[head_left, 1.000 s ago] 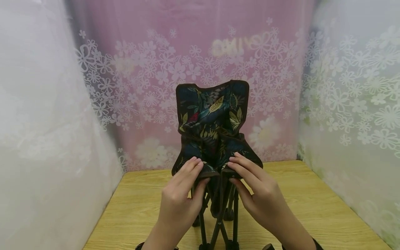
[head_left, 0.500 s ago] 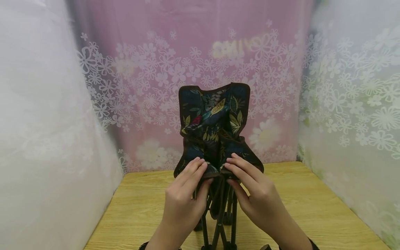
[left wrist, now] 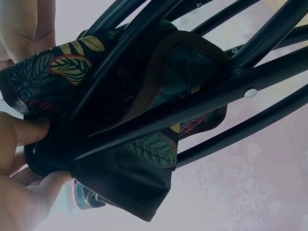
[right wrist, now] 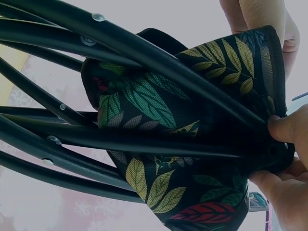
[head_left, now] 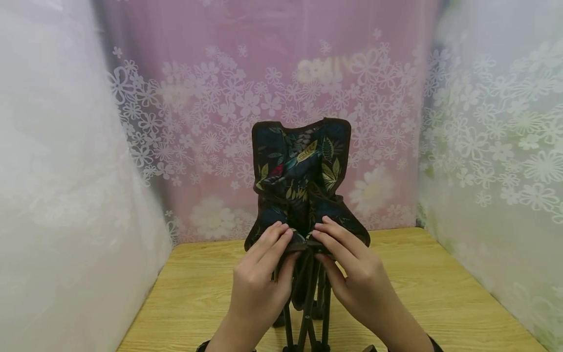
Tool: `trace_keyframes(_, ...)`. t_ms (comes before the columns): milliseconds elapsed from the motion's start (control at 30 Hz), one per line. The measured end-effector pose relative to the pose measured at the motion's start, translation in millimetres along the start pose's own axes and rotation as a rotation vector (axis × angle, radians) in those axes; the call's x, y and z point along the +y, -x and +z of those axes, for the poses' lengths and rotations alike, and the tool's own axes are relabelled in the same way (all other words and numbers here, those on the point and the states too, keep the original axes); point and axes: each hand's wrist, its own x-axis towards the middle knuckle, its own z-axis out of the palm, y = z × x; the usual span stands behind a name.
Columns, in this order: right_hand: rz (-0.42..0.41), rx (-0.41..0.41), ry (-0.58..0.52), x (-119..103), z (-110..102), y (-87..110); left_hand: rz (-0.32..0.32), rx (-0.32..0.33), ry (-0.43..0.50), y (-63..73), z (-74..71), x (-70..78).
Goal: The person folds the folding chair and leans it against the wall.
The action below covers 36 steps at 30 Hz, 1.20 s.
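Note:
A small folding chair (head_left: 301, 161) with dark leaf-print fabric and brown edging stands partly folded on the table. Its black tube legs (head_left: 306, 318) cross close together beneath the seat. My left hand (head_left: 261, 278) grips the front left seat corner, fingers over the fabric and thumb below. Opposite it, my right hand (head_left: 358, 266) grips the front right corner in the same way, and the two corners nearly meet. In the left wrist view the left thumb (left wrist: 31, 132) presses by a tube end. The right wrist view shows the right fingertips (right wrist: 281, 130) at the other corner's tube end.
The chair stands on a wood-grain table (head_left: 198, 293). Behind it hangs a pink flowered curtain (head_left: 198, 122); pale plastic sheets (head_left: 66, 171) enclose the sides. A small dark object (head_left: 370, 348) shows at the bottom edge near the right wrist.
Both hands have come closer together, drawing the front seat corners inward. The chair's legs stand nearer each other now, and the seat fabric has folded in more at the middle.

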Motion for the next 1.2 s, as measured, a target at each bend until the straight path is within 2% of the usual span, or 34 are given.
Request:
trace_keyframes(167,-0.007,-0.008,-0.016,0.8,-1.9,0.3,0.025,-0.039,-0.024,-1.9,-5.3,-0.4)
trace_keyframes(333,0.022,-0.071,0.033,2.2,-7.6,-0.8,0.035,-0.071,-0.032,-3.4,-8.4,-2.7)
trace_keyframes(467,0.027,-0.106,0.067,4.1,-9.7,-3.2,0.021,-0.093,-0.022,-3.1,-9.6,-4.6)
trace_keyframes(633,0.021,-0.103,0.068,6.3,-10.7,-2.3,0.001,-0.122,-0.009,-0.5,-10.2,-5.3)
trace_keyframes(1200,0.038,-0.105,0.034,2.8,-8.2,-0.2,-0.039,-0.107,0.001,4.6,-13.8,-1.7)
